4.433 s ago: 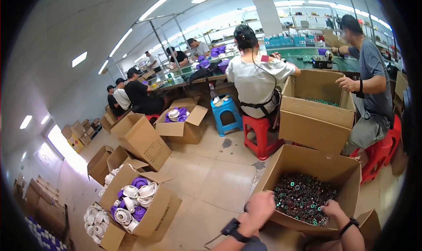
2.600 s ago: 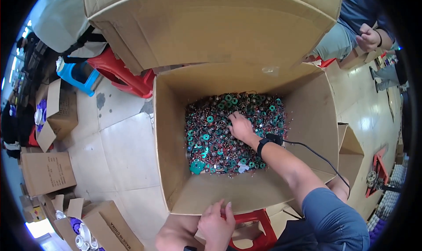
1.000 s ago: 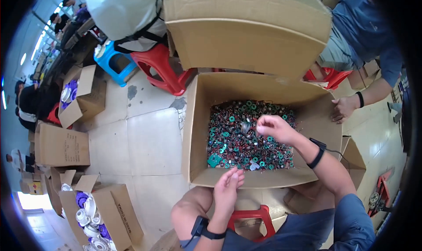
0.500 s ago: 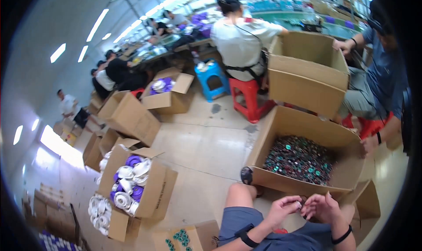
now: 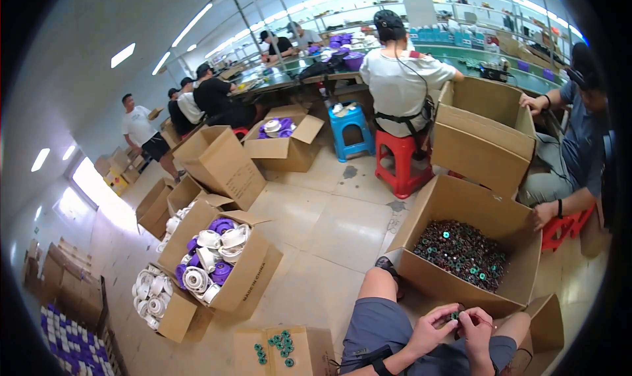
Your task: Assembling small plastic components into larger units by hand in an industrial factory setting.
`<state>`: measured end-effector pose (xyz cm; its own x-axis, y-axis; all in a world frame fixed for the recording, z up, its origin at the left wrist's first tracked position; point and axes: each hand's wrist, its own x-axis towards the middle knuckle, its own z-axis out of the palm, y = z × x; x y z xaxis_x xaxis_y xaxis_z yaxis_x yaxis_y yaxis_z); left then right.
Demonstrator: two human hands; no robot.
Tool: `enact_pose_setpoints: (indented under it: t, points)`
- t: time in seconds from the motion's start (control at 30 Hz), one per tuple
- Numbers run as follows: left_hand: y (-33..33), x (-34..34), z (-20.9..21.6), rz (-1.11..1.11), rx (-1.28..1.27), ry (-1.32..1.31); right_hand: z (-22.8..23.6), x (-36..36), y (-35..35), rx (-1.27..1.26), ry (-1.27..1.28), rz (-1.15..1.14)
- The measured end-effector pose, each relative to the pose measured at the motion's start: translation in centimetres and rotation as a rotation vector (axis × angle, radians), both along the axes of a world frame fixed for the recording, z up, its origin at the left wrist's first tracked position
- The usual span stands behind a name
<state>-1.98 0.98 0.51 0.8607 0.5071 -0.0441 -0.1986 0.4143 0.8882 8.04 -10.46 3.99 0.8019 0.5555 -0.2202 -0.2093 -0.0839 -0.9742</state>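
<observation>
Above my lap, my left hand (image 5: 430,331) and my right hand (image 5: 476,330) meet with bent fingers. Pinched between their fingertips is a small green ring-shaped part (image 5: 453,316), mostly covered by the fingers. Just beyond my knees stands a large cardboard box (image 5: 454,289) holding a heap of small dark parts (image 5: 461,254) with green and reddish bits. To the left of my thigh, several green ring-shaped parts (image 5: 282,343) lie on top of a closed carton (image 5: 316,346).
A co-worker's hand (image 5: 544,215) rests on the large box's right rim. Another tall box (image 5: 484,142) stands behind it. On the left, an open carton (image 5: 253,280) holds white and purple plastic parts (image 5: 212,254). A person sits on a red stool (image 5: 398,162) beside a blue stool (image 5: 349,132).
My hands have come together, and the right fingers have closed in on the small part. The view has shifted, so surroundings appear farther right. The co-worker's hand stays at the box rim.
</observation>
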Motion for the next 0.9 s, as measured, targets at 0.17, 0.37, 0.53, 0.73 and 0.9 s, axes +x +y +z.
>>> enact_pose_setpoints:
  t: [0.17, 0.37, 0.53, 0.73, 0.9]
  points:
    - [1.4, -0.5, 0.1, -0.039, -0.353, 0.231, 1.6, -0.9, 0.5, -0.035, -0.431, -0.007]
    - [0.7, -0.1, 1.0, 0.061, -0.215, 0.177, 1.7, -0.9, 0.6, -0.125, -0.276, -0.103]
    - [0.3, 0.0, 1.6, 0.049, -0.156, 0.219, 0.7, -1.6, 0.4, -0.098, -0.396, -0.113]
    - [0.3, 0.3, 3.0, 0.069, -0.073, 0.224, 2.2, -2.0, 0.3, -0.077, -0.238, -0.151]
    - [-0.4, 0.6, 3.0, 0.046, -0.033, 0.26, 1.8, -2.3, -1.1, -0.154, -0.269, -0.191]
